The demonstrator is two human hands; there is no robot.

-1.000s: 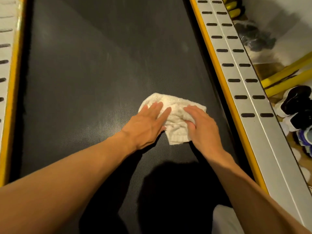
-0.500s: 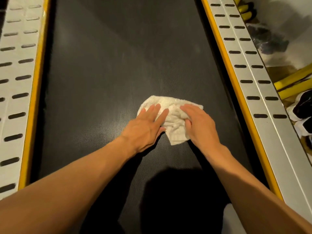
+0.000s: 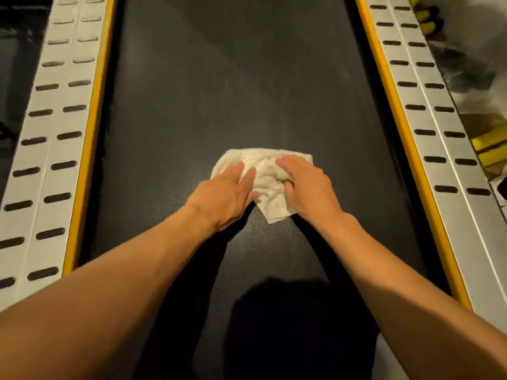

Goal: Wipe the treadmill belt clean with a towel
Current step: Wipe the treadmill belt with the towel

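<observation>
Slots run down the left rail (image 3: pixel 52 149) at the left edge of the frame, a yellow strip (image 3: pixel 92 138) lining its inner side. The dark belt (image 3: pixel 219 78) fills the middle. Just below centre the left hand (image 3: pixel 222 197) lies flat on the towel (image 3: pixel 264 171), fingers straight and close together, pressing it down. The towel is a crumpled white wad on the belt, midway between the rails. To its right the right hand (image 3: pixel 304 185) has its fingers curled over the cloth, thumb tucked into a fold, gripping it. Further right runs the right rail (image 3: pixel 439 149). I'd say the wiping goes best with weight kept through the flat palm, the grip steering, strokes overlapping out to both yellow edges, and the wad refolded once its underside greys.
</observation>
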